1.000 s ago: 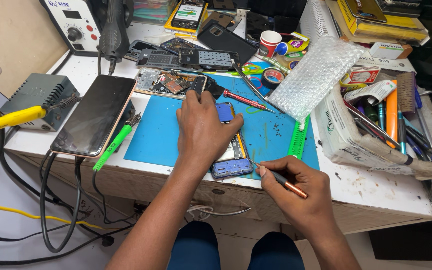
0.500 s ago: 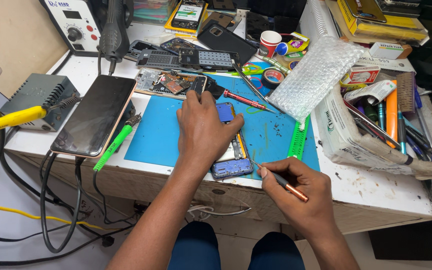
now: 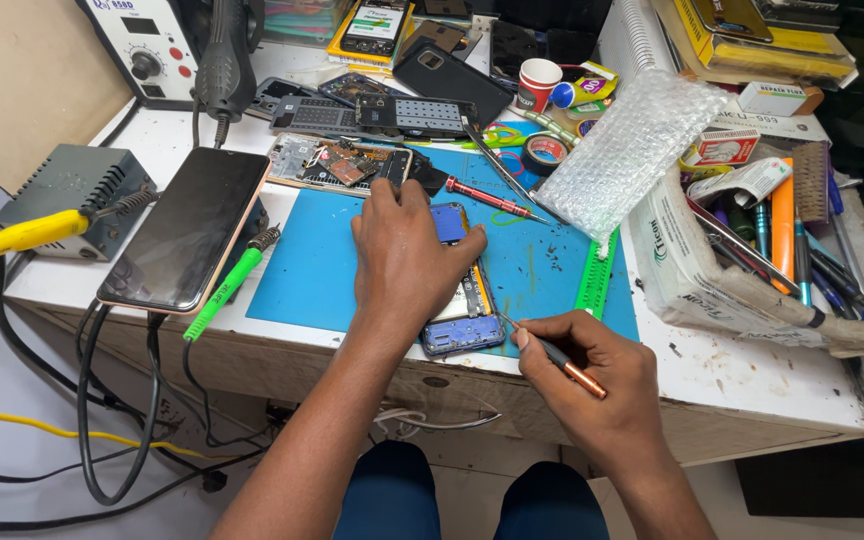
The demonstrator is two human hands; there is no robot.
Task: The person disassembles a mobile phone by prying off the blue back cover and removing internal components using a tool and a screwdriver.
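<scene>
An opened blue phone (image 3: 462,320) with its insides showing lies lengthwise on a blue work mat (image 3: 312,265) at the bench's front edge. My left hand (image 3: 404,262) presses flat on the phone's upper part and covers most of it. My right hand (image 3: 597,385) grips a thin copper-handled pointed tool (image 3: 552,352), held like a pen. Its tip touches the right edge of the phone near the lower end.
A black phone (image 3: 190,228) lies face up at the left over a green-handled tool (image 3: 227,292). A red screwdriver (image 3: 487,198), tweezers, a bubble-wrap bag (image 3: 632,150) and a green strip (image 3: 597,278) lie around the mat. A box of pens and tools (image 3: 772,270) stands right.
My right hand has turned the tool slightly and brought its tip in against the phone's right edge. My left hand stays pressed on the phone.
</scene>
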